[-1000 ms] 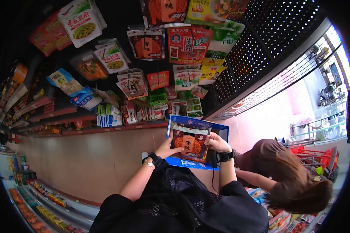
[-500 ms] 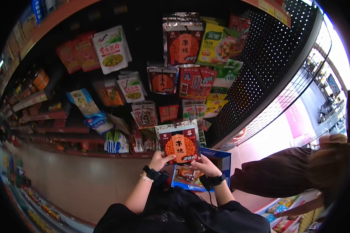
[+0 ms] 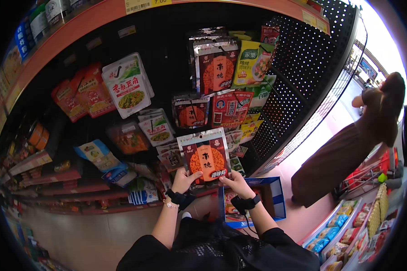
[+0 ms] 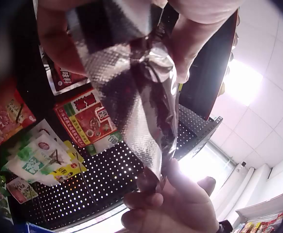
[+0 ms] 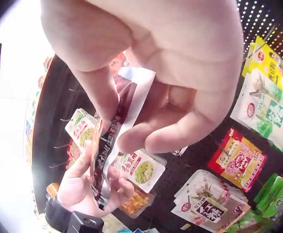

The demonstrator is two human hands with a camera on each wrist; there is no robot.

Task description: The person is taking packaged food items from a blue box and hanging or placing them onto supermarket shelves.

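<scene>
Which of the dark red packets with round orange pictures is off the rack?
The packet held by the left hand and right hand; lookalikes hang on the rack.

The head camera looks forward and down at the packet (image 3: 205, 156) from above. The left wrist camera, close beside the packet, faces upward, perhaps at its glare-washed back, with ceiling (image 4: 263, 114) beyond. The right wrist camera looks along its edge towards the left hand (image 5: 76, 187). Both wrist views share white pouches (image 4: 34, 158) behind the packet.
</scene>
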